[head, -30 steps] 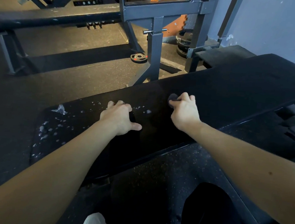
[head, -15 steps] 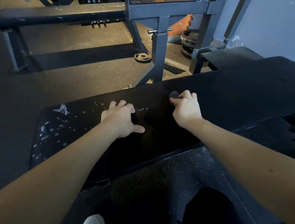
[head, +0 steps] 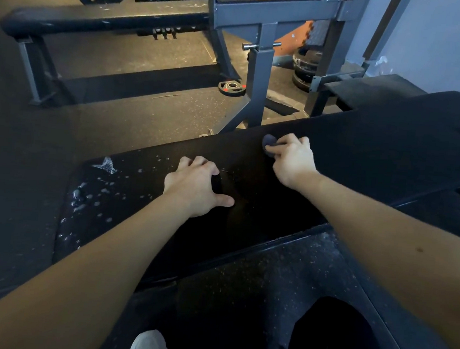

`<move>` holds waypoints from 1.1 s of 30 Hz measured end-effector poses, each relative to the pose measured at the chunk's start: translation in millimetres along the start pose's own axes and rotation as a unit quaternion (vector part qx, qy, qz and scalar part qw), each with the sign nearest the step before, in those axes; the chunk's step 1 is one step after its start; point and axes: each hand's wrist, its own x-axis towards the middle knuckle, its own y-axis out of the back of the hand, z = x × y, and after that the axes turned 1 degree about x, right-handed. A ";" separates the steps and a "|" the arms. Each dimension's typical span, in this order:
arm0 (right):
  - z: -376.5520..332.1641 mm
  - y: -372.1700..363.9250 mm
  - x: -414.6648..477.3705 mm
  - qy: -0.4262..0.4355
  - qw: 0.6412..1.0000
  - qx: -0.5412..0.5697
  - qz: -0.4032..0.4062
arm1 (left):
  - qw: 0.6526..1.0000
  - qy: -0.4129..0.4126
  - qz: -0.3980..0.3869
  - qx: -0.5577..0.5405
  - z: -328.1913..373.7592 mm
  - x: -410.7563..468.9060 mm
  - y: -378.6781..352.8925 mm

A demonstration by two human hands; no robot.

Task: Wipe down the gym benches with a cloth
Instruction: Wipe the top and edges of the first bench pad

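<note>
A small bluish-grey cloth (head: 268, 143) is pinched in the curled fingers of the right hand (head: 293, 158) and pressed onto the black bench pad (head: 377, 147) close to its far edge. To the left and nearer, the left hand (head: 194, 188) is laid on the same pad with fingers bent and thumb spread over a dark shape, and whether anything is held there cannot be told; white flecks (head: 89, 199) are scattered over the pad's left end. Beyond the pad, a small weight plate (head: 231, 87) is seen flat on the floor beside a grey steel frame (head: 259, 66), with a second bench (head: 97, 22) farther off to the left.
</note>
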 end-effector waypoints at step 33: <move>-26.0 -3.8 26.2 0.027 0.987 -0.134 -0.085 | 0.999 0.034 -0.017 -0.028 -40.1 8.1 12.0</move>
